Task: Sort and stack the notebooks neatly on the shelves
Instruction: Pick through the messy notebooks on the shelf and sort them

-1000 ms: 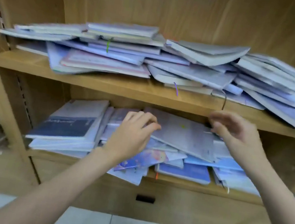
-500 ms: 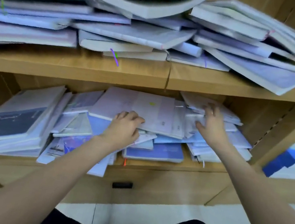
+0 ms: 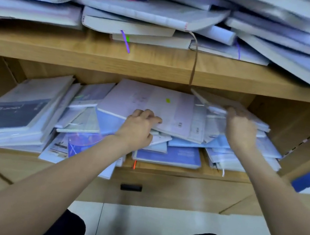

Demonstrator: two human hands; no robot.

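your left hand (image 3: 137,129) sits at the middle of the lower shelf (image 3: 182,172), fingers curled over the near edge of a pale lilac notebook (image 3: 152,104) that lies on top of the loose heap, thumb tucked under that edge. your right hand (image 3: 240,131), at 3 o'clock from the left, reaches into the pile of white notebooks (image 3: 263,150) on the right side of the same shelf; it is blurred, so you cannot tell how its fingers lie. at 9 o'clock from your left hand a grey-covered book (image 3: 13,114) tops a slanted stack. at 12 o'clock the upper shelf (image 3: 158,64) carries more jumbled notebooks (image 3: 147,11), with a brown ribbon (image 3: 194,62) hanging over its front edge.
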